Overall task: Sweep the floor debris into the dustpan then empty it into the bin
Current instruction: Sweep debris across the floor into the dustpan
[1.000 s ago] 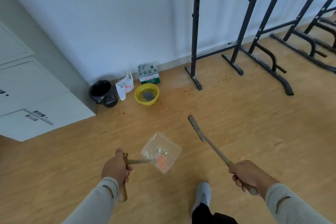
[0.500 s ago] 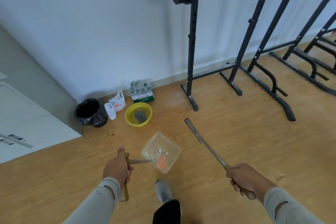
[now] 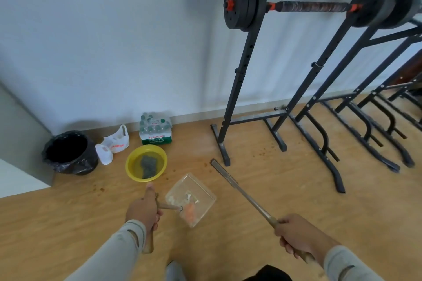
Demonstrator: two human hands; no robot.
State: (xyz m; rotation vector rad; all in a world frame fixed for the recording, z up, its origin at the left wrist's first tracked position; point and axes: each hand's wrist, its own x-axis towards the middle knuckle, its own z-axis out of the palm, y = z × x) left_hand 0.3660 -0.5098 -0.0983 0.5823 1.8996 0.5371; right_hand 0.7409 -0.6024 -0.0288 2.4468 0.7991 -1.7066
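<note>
Fingers of your left hand (image 3: 143, 210) curl round the wooden handle of the dustpan (image 3: 191, 199), thumb laid straight along the top, and those of your right hand (image 3: 296, 232) clench the end of the brush handle (image 3: 249, 198). You hold the clear dustpan above the floor (image 3: 285, 212), between your two hands, with white scraps and an orange piece (image 3: 190, 211) lying in it. Your brush runs up and away from your right hand, its narrow head (image 3: 222, 172) near the foot of the barbell rack (image 3: 237, 89) (whether it touches the boards, you cannot tell).

Beyond the dustpan sits a yellow basin (image 3: 133, 167) with a grey cloth (image 3: 148, 165) in it, and left of that, close to the wall, stands the black-lined bin (image 3: 68, 154). White plastic bags (image 3: 114, 143) and a wrapped pack of water bottles (image 3: 155, 130) lie between the bin and the rack. Small brown crumbs (image 3: 98, 188) dot the floor near the basin. A loaded barbell (image 3: 308, 7) rests across the rack.
</note>
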